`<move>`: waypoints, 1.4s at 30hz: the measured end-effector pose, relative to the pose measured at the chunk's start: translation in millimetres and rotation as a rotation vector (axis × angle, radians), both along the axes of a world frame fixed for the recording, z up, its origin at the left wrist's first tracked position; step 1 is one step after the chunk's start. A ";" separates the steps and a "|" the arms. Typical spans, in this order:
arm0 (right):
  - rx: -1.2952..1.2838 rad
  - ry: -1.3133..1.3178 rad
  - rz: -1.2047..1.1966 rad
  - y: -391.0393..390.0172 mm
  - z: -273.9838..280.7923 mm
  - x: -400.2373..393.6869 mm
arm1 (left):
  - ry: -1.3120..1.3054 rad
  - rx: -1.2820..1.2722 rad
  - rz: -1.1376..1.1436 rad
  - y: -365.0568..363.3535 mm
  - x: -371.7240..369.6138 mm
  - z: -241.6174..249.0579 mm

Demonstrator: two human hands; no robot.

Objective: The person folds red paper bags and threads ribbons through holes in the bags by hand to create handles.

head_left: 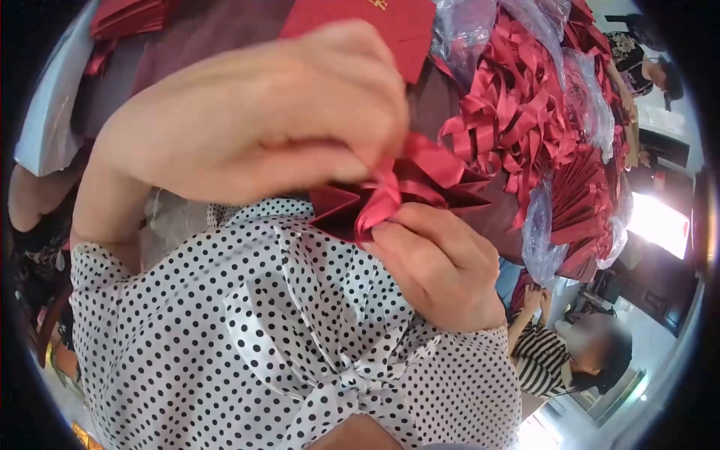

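My left hand (pixel 262 112) arches over a dark red folded paper piece (pixel 337 214), slightly blurred. Its fingers are closed on a glossy red ribbon (pixel 386 191) that crosses the top of the paper. From the right, my right hand (pixel 442 262) pinches the lower part of this ribbon against the paper's edge, thumb and forefinger together. A wide ribbon loop (pixel 439 161) stands up between the hands and the far side of the paper. The tips of my left fingers are partly hidden behind the hand itself.
Beyond the hands lies a red printed card or bag (pixel 409 34). A heap of cut red ribbons (pixel 510 97) sits at the upper right with clear plastic (pixel 465 30). Fanned red folded pieces (pixel 581 202) lie nearby. At the right, a person in a striped top (pixel 544 360) works with both hands.
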State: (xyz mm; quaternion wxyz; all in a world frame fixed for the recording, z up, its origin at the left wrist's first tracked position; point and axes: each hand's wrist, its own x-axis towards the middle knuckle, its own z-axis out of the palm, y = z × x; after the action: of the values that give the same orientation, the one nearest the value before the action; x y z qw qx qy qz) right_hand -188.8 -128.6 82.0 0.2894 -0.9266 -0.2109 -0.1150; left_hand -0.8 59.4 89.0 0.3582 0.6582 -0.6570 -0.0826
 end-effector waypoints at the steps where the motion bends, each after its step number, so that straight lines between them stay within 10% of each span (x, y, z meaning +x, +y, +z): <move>1: 0.002 0.008 0.006 0.8 0.6 0.2 | 0.089 -0.019 -0.073 -2.3 -1.9 -0.7; 10: 0.004 -0.044 0.067 -0.2 -5.0 -4.0 | 0.076 0.422 -0.446 -50.5 -22.6 -16.6; 14: 0.031 -0.149 -0.007 -3.8 0.2 -7.7 | 0.874 -0.073 0.041 -32.8 0.5 -15.6; 21: 0.028 -0.141 -0.075 -5.6 -5.0 6.1 | 1.651 -0.456 0.021 -2.8 -13.0 -66.3; 27: 0.317 -0.223 -0.134 -17.5 -12.8 9.8 | 1.439 -0.577 0.057 16.0 3.5 -90.2; 32: 0.393 -0.295 -0.203 -22.2 -16.1 -3.8 | 0.912 -0.069 0.274 -9.7 -34.0 -64.7; 36: 0.372 -0.315 -0.195 -29.7 -20.1 -7.6 | 1.173 0.143 0.142 -15.5 -48.8 -84.0; 42: 0.336 -0.255 -0.290 -44.9 -13.0 -22.1 | 1.254 -0.280 -0.137 -76.3 -60.4 -49.5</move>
State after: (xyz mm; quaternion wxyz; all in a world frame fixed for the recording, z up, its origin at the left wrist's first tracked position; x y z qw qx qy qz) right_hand -211.0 -173.6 69.0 0.3909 -0.8640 -0.0887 -0.3047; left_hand -61.2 -16.9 39.5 0.7504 0.3887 -0.3679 -0.3878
